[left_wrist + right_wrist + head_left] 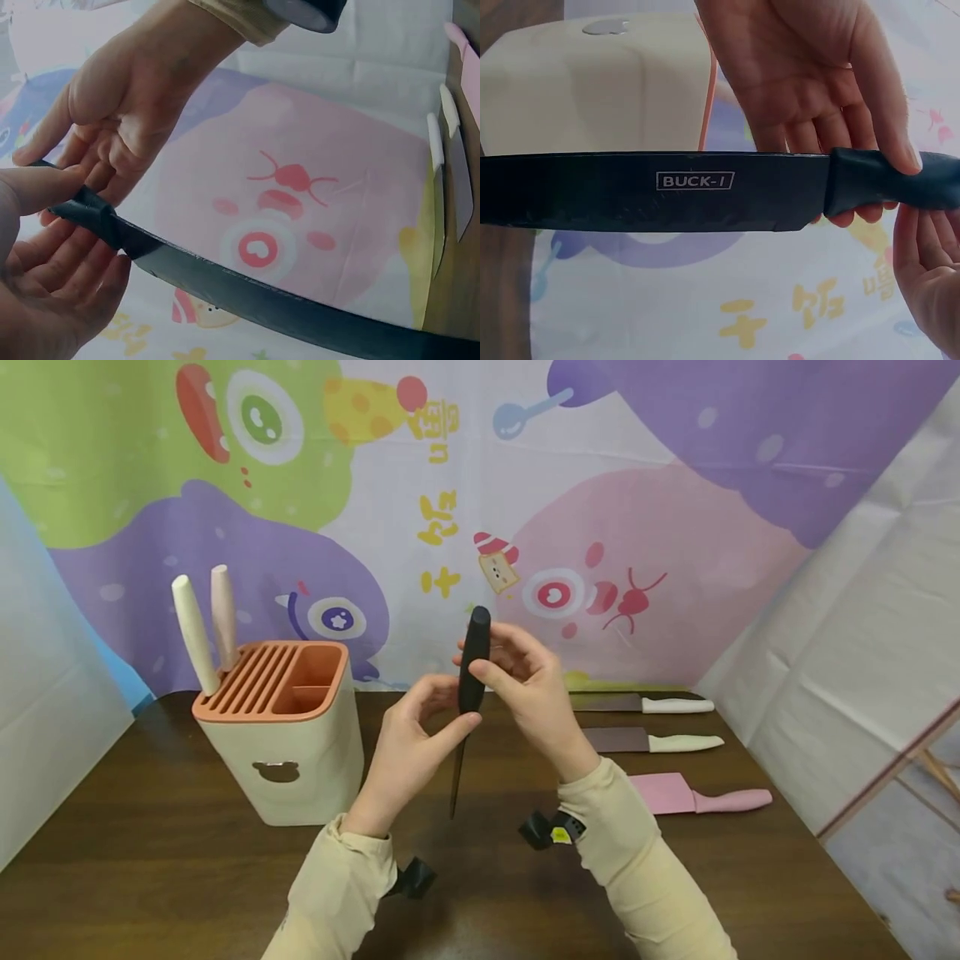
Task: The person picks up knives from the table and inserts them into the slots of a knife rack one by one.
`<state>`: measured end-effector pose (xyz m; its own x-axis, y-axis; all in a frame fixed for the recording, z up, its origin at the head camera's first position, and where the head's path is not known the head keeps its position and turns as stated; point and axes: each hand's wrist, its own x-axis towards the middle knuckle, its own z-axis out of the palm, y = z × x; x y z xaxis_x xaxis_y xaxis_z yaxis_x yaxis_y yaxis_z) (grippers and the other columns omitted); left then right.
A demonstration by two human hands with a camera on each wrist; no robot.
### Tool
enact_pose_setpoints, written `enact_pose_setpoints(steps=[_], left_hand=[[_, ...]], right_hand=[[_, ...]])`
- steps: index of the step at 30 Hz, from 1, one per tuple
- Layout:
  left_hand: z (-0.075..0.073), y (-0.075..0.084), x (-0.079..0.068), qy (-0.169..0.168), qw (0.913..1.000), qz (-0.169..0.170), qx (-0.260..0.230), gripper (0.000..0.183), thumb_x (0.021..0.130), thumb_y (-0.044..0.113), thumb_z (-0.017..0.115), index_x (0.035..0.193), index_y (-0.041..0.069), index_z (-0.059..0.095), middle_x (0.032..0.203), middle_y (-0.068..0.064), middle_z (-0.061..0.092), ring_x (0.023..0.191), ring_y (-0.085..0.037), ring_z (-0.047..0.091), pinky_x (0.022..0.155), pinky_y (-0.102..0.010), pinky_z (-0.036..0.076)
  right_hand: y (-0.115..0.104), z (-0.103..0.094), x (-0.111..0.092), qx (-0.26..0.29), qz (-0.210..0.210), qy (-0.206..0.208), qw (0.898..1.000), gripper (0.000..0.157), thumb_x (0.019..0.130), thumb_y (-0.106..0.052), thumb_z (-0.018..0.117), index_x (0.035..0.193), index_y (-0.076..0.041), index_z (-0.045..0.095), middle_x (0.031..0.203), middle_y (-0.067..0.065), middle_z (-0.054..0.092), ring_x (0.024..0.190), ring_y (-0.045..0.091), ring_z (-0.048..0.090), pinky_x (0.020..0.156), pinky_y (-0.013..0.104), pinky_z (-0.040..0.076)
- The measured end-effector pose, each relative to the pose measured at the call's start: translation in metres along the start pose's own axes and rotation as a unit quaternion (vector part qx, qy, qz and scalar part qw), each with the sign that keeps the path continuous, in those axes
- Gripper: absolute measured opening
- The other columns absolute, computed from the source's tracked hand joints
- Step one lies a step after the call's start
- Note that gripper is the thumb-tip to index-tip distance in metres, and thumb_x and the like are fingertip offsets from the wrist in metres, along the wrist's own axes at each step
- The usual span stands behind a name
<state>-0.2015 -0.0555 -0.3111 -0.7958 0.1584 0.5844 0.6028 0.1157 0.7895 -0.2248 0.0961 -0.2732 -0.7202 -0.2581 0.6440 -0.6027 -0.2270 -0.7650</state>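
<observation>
Both hands hold a black knife (pixel 474 668) upright over the table, its handle up and its blade pointing down. My left hand (pixel 412 743) pinches the lower handle, near where the blade starts. Higher up the handle, my right hand (pixel 528 693) grips it between thumb and fingers. In the right wrist view the dark blade (pixel 630 191) shows the marking "BUCK-1". The left wrist view has the blade running down to the right from the fingers. Left of the hands stands a cream knife block (pixel 311 768) with an orange slotted top.
In the block's left slots stand a cream-handled knife (pixel 193 635) and a pale pink-handled knife (pixel 223 618). At the right lie a white-handled knife (pixel 678 705), a cream-handled cleaver (pixel 684 742) and a pink cleaver (pixel 663 793). A printed cloth (pixel 465 485) hangs behind the table (pixel 187 893).
</observation>
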Motion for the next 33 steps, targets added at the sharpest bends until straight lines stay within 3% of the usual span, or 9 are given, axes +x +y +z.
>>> enact_pose_setpoints(steps=[8,16,24,33], left_hand=[[0.001,-0.002,-0.001,0.001,0.9995,0.023,0.020,0.028,0.079,0.013,0.071,0.105,0.010,0.061,0.099,-0.005,0.064,0.093,-0.013,0.061,0.087,-0.030,0.049],[-0.005,-0.005,-0.003,-0.001,0.9995,0.029,0.010,0.028,0.078,0.011,0.071,0.104,0.010,0.062,0.096,-0.004,0.065,0.090,-0.012,0.062,0.086,-0.030,0.049],[-0.008,-0.004,-0.003,-0.003,0.9995,0.027,0.016,0.029,0.078,0.012,0.071,0.105,0.010,0.062,0.098,-0.004,0.065,0.091,-0.013,0.062,0.086,-0.032,0.049],[-0.016,-0.004,-0.002,0.022,0.9985,0.026,0.042,0.029,0.081,0.009,0.068,0.108,0.006,0.059,0.101,-0.006,0.064,0.093,-0.014,0.061,0.088,-0.030,0.049]], right_hand=[[0.006,-0.004,-0.006,0.000,-0.008,0.014,1.000,0.053,0.081,-0.027,0.066,0.117,0.010,0.051,0.100,-0.001,0.067,0.097,0.021,0.062,0.089,0.034,0.048],[0.019,-0.005,-0.021,0.013,-0.001,0.032,0.999,0.029,0.080,-0.026,0.068,0.108,-0.021,0.062,0.100,-0.004,0.065,0.092,0.011,0.061,0.082,0.025,0.050],[0.024,-0.004,-0.029,0.002,-0.002,0.043,0.999,0.024,0.083,-0.014,0.066,0.105,-0.021,0.062,0.095,-0.006,0.066,0.088,0.009,0.062,0.077,0.023,0.051],[0.025,-0.013,-0.037,-0.001,-0.012,0.071,0.997,0.022,0.082,0.000,0.063,0.098,-0.016,0.064,0.086,-0.004,0.066,0.082,0.010,0.063,0.075,0.024,0.053]])
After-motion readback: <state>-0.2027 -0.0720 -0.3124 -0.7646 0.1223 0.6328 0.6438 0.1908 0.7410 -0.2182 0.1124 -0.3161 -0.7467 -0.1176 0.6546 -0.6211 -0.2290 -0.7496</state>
